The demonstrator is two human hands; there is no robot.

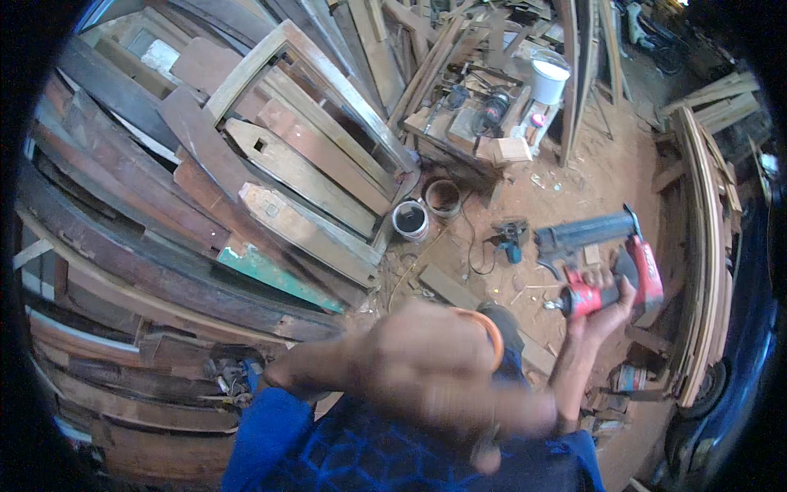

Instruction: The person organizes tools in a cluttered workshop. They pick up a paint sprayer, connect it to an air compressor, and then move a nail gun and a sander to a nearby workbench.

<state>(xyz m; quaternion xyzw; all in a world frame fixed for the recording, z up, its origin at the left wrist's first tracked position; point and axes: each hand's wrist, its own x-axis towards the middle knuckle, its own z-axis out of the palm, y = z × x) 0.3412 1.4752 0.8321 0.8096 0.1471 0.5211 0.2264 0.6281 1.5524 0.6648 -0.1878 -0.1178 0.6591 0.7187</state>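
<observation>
My right hand [605, 298] is wrapped around a red-and-black pneumatic nail gun [645, 277]. The nailer lies on its side, with its long dark magazine [584, 232] away from me and its metal air fitting [553, 305] pointing left. Close to the camera, my left hand [442, 369] is a large motion blur across my chest. An orange hose-like loop [492, 335] curves out beside it; whether the fingers grip that loop is not clear.
Wooden boards and a door frame [295, 37] lean on the left. Beyond stand a bucket [411, 219], a power tool [510, 240] on the floor and a cluttered bench [430, 123]. Stacked planks [707, 246] and a blue vehicle [747, 344] line the right.
</observation>
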